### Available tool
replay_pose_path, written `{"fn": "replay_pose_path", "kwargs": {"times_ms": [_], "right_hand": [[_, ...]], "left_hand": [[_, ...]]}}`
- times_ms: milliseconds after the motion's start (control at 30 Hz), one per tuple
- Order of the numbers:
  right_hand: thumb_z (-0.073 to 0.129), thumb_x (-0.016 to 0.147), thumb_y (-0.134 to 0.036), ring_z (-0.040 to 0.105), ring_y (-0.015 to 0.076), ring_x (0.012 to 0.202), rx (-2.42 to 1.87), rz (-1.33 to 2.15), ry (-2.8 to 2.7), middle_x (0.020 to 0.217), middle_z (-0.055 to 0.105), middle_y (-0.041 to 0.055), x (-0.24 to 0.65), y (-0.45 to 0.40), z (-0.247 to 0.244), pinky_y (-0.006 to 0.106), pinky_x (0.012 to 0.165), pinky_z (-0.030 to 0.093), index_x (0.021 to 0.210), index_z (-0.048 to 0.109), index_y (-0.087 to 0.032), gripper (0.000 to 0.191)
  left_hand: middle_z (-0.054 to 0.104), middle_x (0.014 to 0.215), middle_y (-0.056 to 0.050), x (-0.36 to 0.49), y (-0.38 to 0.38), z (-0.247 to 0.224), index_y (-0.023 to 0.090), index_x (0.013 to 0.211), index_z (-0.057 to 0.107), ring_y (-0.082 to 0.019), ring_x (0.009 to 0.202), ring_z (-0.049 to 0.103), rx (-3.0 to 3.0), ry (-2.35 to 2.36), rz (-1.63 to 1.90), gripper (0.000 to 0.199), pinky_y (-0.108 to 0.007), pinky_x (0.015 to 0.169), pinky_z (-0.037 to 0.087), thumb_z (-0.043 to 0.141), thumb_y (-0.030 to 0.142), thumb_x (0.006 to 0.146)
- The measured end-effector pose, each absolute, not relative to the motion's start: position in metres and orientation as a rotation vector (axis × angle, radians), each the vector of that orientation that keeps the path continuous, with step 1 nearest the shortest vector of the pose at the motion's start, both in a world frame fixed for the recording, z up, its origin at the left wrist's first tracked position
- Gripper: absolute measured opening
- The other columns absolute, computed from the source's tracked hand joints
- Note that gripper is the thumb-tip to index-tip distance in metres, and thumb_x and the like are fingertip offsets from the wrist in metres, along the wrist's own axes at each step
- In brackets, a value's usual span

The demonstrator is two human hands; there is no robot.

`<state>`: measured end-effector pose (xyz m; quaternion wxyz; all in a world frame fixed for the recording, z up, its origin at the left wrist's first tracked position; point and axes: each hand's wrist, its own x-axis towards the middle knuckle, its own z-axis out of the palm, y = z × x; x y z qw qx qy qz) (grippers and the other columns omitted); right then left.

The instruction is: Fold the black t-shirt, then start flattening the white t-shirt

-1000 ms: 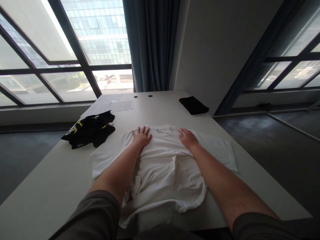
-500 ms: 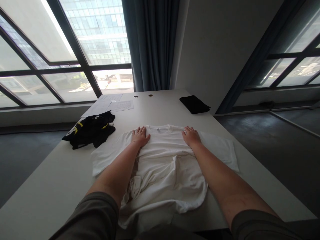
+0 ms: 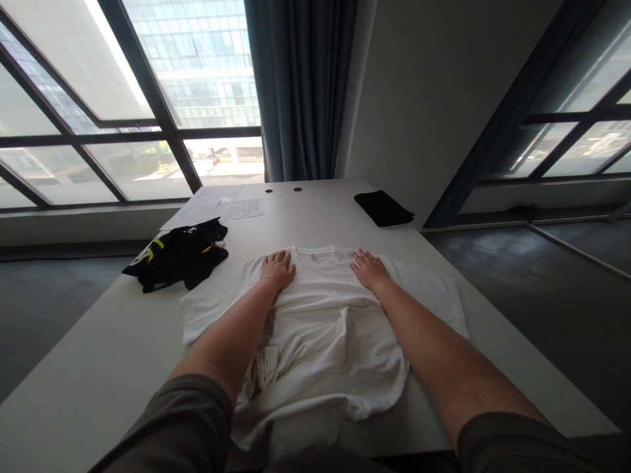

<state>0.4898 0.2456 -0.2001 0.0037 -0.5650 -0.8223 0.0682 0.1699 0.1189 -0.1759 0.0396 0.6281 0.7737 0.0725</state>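
Observation:
A white T-shirt [image 3: 325, 328] lies spread on the table, its collar toward the far side and its sleeves out to both sides. The upper part is fairly flat; the lower body is creased and bunched, most of all at the lower left. My left hand [image 3: 279, 269] rests palm down on the left shoulder, fingers stretched out. On the other shoulder, a little right of the collar, my right hand [image 3: 369, 268] lies flat with its fingers apart. Neither hand grips the fabric. My forearms cover parts of both sleeves.
The white table [image 3: 315, 220] reaches to a blue curtain [image 3: 303, 92] and window. At the left lies a crumpled black garment [image 3: 180, 253] with yellow marks, with paper sheets [image 3: 239, 208] behind it. A folded black cloth [image 3: 384, 208] is at the far right.
My right hand has slid slightly left across the shirt toward the collar. The right sleeve's end has shifted a little inward. My left hand has stayed nearly still.

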Motion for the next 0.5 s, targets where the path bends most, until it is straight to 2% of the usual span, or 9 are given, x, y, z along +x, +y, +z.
{"fn": "replay_pose_path", "kwargs": {"times_ms": [167,267,367,433,500], "right_hand": [[0.031,0.109,-0.057,0.016,0.0307,0.167,-1.803,0.242,-2.581,0.179,0.011,0.0027,0.488,0.257,-0.200,0.057,0.136,0.016,0.174,0.028,-0.028,0.071],[0.037,0.109,-0.049,0.031,0.0286,0.161,-1.628,0.161,-2.552,0.174,0.031,0.0078,0.498,0.265,-0.202,0.050,0.134,0.025,0.165,0.048,-0.021,0.063],[0.036,0.108,-0.034,0.056,0.0236,0.142,-1.570,0.052,-2.363,0.153,0.059,0.0134,0.508,0.268,-0.206,0.035,0.124,0.042,0.139,0.071,-0.013,0.052],[0.037,0.106,-0.029,0.062,0.0223,0.132,-1.586,0.015,-2.287,0.143,0.066,0.0130,0.512,0.268,-0.208,0.032,0.117,0.047,0.129,0.076,-0.014,0.048],[0.039,0.104,-0.027,0.061,0.0216,0.134,-1.563,0.008,-2.316,0.145,0.065,0.0114,0.512,0.269,-0.209,0.032,0.119,0.045,0.132,0.075,-0.015,0.047]], "left_hand": [[0.015,0.181,-0.002,0.171,0.129,-0.173,0.028,0.172,0.024,-0.029,0.168,0.012,1.835,2.313,0.046,0.076,-0.061,0.137,0.013,0.025,0.058,0.102],[0.014,0.181,-0.001,0.170,0.134,-0.173,0.028,0.172,0.021,-0.029,0.168,0.010,1.840,2.307,0.044,0.077,-0.060,0.138,0.011,0.025,0.061,0.102],[0.016,0.180,-0.001,0.169,0.139,-0.174,0.027,0.172,0.022,-0.028,0.168,0.011,1.858,2.312,0.090,0.078,-0.060,0.138,0.012,0.025,0.061,0.102],[0.016,0.180,-0.002,0.168,0.141,-0.175,0.026,0.172,0.023,-0.028,0.168,0.012,1.864,2.315,0.113,0.078,-0.060,0.138,0.012,0.026,0.061,0.102],[0.017,0.180,-0.002,0.168,0.144,-0.176,0.026,0.172,0.024,-0.028,0.168,0.013,1.870,2.317,0.122,0.078,-0.060,0.138,0.012,0.027,0.061,0.102]]}}
